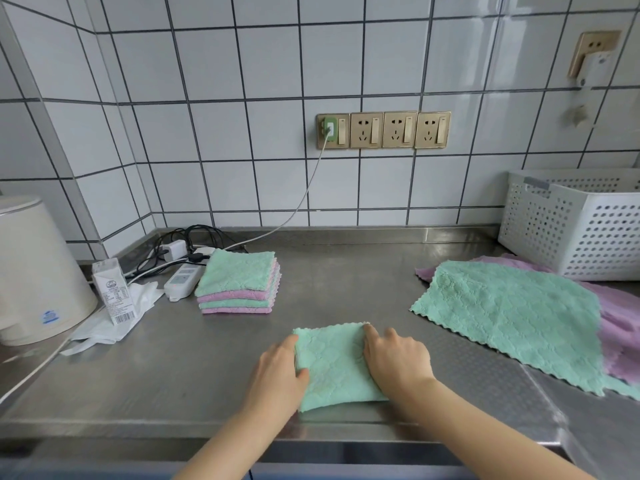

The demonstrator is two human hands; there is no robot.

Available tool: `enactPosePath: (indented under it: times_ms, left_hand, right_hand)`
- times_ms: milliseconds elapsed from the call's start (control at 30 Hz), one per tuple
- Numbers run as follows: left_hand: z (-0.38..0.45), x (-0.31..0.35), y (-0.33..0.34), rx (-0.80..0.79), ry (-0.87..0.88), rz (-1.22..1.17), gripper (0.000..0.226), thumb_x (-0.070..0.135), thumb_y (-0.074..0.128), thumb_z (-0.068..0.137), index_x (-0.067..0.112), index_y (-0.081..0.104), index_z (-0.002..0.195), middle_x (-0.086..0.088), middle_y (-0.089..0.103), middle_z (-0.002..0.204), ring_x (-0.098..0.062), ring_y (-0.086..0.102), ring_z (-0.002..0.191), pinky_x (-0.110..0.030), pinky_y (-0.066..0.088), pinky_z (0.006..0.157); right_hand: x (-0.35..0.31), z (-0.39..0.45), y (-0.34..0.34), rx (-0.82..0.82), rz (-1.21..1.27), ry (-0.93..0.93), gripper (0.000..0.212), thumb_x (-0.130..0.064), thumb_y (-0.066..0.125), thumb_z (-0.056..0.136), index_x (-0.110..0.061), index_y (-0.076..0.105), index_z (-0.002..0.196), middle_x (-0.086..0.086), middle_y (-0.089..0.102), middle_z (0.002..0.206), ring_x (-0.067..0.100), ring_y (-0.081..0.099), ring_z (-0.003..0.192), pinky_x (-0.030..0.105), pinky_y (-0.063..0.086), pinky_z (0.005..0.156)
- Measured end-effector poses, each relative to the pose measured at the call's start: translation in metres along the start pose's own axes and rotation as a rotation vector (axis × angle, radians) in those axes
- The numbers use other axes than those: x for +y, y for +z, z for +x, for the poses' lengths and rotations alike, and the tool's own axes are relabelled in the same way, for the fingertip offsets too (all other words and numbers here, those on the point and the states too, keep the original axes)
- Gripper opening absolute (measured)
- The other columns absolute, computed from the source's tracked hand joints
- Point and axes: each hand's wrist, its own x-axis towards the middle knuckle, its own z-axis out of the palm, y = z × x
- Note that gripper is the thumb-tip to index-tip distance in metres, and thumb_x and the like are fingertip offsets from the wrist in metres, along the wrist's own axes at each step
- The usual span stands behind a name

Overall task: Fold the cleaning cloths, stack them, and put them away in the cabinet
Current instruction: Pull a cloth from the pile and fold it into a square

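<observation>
A folded green cloth (pixel 332 365) lies near the front edge of the steel counter (pixel 173 362). My left hand (pixel 277 372) holds its left edge, thumb on top of the fabric. My right hand (pixel 394 358) presses flat on its right side, fingers reaching the far corner. To the left behind it stands a stack of folded cloths (pixel 239 282), green and pink in turn. On the right an unfolded green cloth (pixel 512 317) lies spread over unfolded pink cloths (pixel 620 334).
A white perforated basket (pixel 575 226) stands at the back right. A power strip (pixel 181 280), chargers and cables lie behind the stack. A small carton (pixel 114 292), a crumpled white bag (pixel 104 327) and a cream bin (pixel 38 271) sit at the left.
</observation>
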Motion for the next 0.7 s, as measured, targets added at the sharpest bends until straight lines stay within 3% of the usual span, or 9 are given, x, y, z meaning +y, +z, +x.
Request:
enactPosePath:
  times_ms: [133,200,300,367,467,567,633,700]
  left_hand:
    - [0.003,0.010,-0.013,-0.147,-0.348,-0.962,0.061,-0.010,0.060,0.080,0.017,0.041,0.131,-0.009,0.066,0.101,-0.021,0.064,0.084,-0.034,0.053,0.076]
    - [0.007,0.012,-0.018,-0.143,-0.512,-1.247,0.062,-0.012,0.060,0.080,0.019,0.038,0.129,-0.017,0.063,0.098,-0.025,0.060,0.077,-0.035,0.049,0.068]
    - [0.005,0.014,-0.021,-0.225,-0.483,-1.230,0.022,-0.005,0.061,0.083,0.003,0.054,0.102,-0.013,0.063,0.074,-0.019,0.057,0.061,-0.027,0.044,0.055]
    - [0.001,0.013,-0.018,-0.261,-0.399,-1.098,0.005,-0.002,0.061,0.083,-0.002,0.064,0.087,-0.010,0.068,0.071,-0.019,0.062,0.063,-0.027,0.047,0.059]
    - [-0.001,0.014,-0.019,-0.165,-0.259,-1.033,0.014,-0.005,0.061,0.082,-0.001,0.068,0.093,-0.012,0.075,0.089,-0.027,0.071,0.085,-0.037,0.054,0.077]
    - [0.008,0.013,-0.030,-0.093,-0.181,-1.141,0.017,-0.006,0.058,0.085,0.000,0.067,0.099,-0.013,0.074,0.096,-0.029,0.070,0.092,-0.044,0.053,0.085]
    - [0.023,0.005,-0.039,-0.056,-0.127,-1.189,0.018,-0.007,0.056,0.086,-0.001,0.066,0.101,-0.015,0.073,0.100,-0.031,0.068,0.095,-0.045,0.051,0.088]
    - [0.045,-0.004,-0.051,-0.009,-0.081,-1.220,0.019,-0.008,0.054,0.087,0.000,0.065,0.100,-0.016,0.072,0.102,-0.031,0.067,0.096,-0.043,0.051,0.089]
  right_hand:
    - [-0.001,0.000,0.002,-0.037,-0.001,0.002,0.047,-0.018,0.024,0.100,-0.019,0.021,0.148,0.009,0.057,0.112,0.032,0.064,0.093,0.030,0.024,0.046]
    - [0.000,-0.002,0.002,-0.031,0.012,0.015,0.045,-0.020,0.025,0.100,-0.018,0.024,0.145,0.008,0.058,0.111,0.032,0.064,0.093,0.031,0.024,0.047]
    - [0.001,-0.003,0.002,-0.012,0.056,0.062,0.032,-0.023,0.025,0.100,-0.014,0.042,0.126,0.005,0.060,0.104,0.031,0.064,0.089,0.032,0.032,0.054]
    - [0.001,-0.004,0.000,-0.010,0.108,0.104,0.028,-0.027,0.026,0.099,-0.013,0.047,0.111,0.003,0.062,0.101,0.031,0.064,0.087,0.032,0.036,0.058]
    - [0.000,-0.002,-0.005,-0.015,0.289,0.194,0.031,-0.036,0.028,0.098,-0.015,0.049,0.089,0.004,0.057,0.096,0.031,0.059,0.085,0.034,0.040,0.066]
    - [-0.007,0.006,-0.014,-0.025,0.534,0.202,0.039,-0.037,0.032,0.099,-0.012,0.044,0.072,0.007,0.054,0.082,0.031,0.054,0.080,0.035,0.040,0.067]
    - [-0.017,0.020,-0.025,-0.050,0.759,0.204,0.037,-0.035,0.036,0.099,-0.012,0.041,0.071,0.004,0.051,0.073,0.027,0.049,0.074,0.032,0.035,0.060]
    - [-0.029,0.038,-0.041,-0.086,1.055,0.239,0.028,-0.037,0.042,0.097,-0.014,0.046,0.083,-0.001,0.050,0.077,0.017,0.048,0.071,0.026,0.033,0.057]
